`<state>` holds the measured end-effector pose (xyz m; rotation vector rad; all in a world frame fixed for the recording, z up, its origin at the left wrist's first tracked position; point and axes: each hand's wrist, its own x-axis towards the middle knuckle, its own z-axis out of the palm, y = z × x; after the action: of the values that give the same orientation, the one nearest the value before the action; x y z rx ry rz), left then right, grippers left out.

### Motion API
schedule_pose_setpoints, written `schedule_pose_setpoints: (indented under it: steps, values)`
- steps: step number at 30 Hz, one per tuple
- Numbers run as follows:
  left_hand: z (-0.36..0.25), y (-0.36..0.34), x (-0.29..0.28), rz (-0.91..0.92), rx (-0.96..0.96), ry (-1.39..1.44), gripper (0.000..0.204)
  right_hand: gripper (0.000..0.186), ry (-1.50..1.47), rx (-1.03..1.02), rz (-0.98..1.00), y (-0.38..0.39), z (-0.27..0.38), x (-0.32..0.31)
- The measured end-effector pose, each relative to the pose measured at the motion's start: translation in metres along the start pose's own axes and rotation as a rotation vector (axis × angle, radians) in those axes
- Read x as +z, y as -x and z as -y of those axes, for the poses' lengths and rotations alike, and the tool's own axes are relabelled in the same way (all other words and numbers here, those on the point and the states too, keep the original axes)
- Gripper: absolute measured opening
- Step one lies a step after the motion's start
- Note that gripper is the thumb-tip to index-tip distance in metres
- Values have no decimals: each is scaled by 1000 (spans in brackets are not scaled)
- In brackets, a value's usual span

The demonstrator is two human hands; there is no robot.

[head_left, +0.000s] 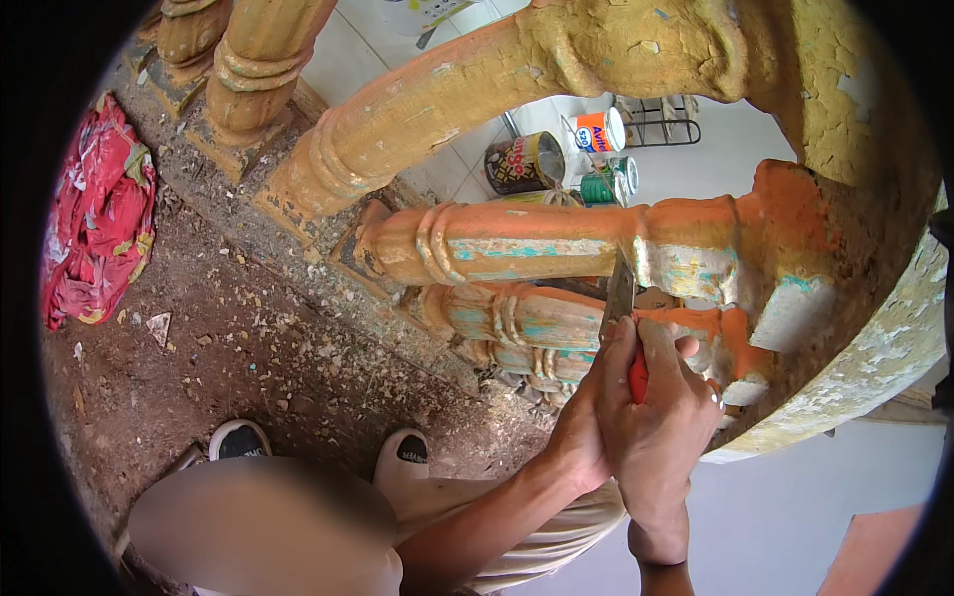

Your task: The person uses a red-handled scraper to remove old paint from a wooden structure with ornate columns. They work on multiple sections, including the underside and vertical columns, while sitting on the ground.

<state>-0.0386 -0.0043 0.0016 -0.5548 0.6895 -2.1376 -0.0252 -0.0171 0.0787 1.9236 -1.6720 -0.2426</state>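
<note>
My right hand (658, 417) grips a scraper's red handle (638, 377), with my left hand (586, 427) closed around it from the left, partly hidden by the right. The steel blade (621, 288) touches the underside of a baluster (537, 238) near its ringed, right-hand end. That baluster has worn orange and ochre paint, with white and turquoise patches where the coat is gone. More flaking balusters (507, 323) lie just behind my hands, joining the curved, peeling railing (850, 353) at the right.
A crumpled red cloth (94, 214) lies on the brown floor (199, 358), among scattered paint flakes. Beyond the balusters are several paint cans (522, 164) and a black wire rack (664, 124) on white tiles. My feet (238, 442) are at lower left.
</note>
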Motion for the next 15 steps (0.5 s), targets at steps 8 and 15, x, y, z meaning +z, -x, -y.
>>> schedule_pose_setpoints:
  steps: [8, 15]
  values:
    - [8, -1, 2, 97, 118, 40, 50, 12, -93, -7, 15, -6, -5, -7]
    - [2, -5, -11, 170, 115, 107, 49, 14, -54, 10, 58, -10, 0, -8]
